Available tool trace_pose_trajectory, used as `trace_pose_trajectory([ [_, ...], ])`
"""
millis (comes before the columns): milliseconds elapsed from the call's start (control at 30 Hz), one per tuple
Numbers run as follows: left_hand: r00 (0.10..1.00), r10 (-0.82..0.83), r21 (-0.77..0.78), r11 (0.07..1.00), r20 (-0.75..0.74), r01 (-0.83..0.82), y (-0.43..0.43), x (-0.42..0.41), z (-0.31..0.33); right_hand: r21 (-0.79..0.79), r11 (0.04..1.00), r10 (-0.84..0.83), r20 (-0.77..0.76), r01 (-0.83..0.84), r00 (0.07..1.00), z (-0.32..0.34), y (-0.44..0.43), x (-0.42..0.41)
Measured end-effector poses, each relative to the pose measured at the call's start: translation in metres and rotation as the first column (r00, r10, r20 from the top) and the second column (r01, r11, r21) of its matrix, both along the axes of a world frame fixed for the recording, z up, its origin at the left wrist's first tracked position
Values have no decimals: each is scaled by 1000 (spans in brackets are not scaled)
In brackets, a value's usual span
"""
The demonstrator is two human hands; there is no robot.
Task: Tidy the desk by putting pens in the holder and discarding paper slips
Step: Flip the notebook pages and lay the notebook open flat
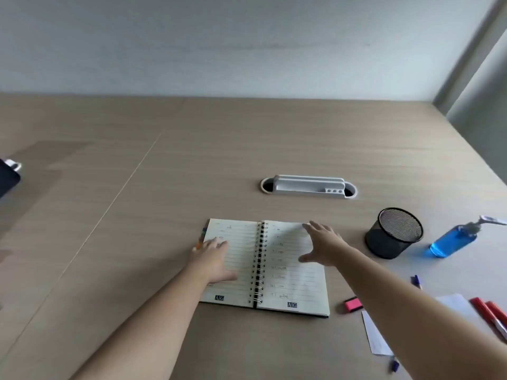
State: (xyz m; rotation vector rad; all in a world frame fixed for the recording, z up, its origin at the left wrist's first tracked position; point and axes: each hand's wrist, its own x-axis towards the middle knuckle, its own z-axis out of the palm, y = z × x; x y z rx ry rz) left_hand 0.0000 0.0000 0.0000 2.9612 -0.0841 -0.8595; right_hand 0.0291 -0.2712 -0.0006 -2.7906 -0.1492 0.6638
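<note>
Red pens (489,315) point upper-left (lying flat).

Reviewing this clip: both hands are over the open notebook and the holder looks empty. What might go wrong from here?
1. A pen lies half hidden at the notebook's left edge by the left hand; closing the notebook may trap it or knock it away.
2. The right hand hovers near the mesh holder; a careless sweep could tip it or the blue bottle.

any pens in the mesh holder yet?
No: the black mesh holder shows only bare mesh inside, and the red markers lie on the desk at the right edge.
</note>
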Motion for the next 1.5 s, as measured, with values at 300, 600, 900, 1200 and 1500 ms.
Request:
trace_pose_trajectory([
  [300,998,-52,118,992,29,48,6,14,-21,-268,962,28,-111,-57,993,-4,14,19],
  [600,998,-22,70,997,57,18,8,14,-23,-327,944,98,128,-51,987,-1,23,11],
  [900,994,110,-165,981,25,-104,22,-10,-32,584,66,-274,-769,809,578,-4,-22,-24],
  [1200,762,503,-633,445,-408,-633,11,13,43,689,595,111,-581,415,806,27,60,-32],
  [1500,817,573,-390,768,63,-509,31,3,32,-102,986,137,39,-132,990,0,38,-37],
])
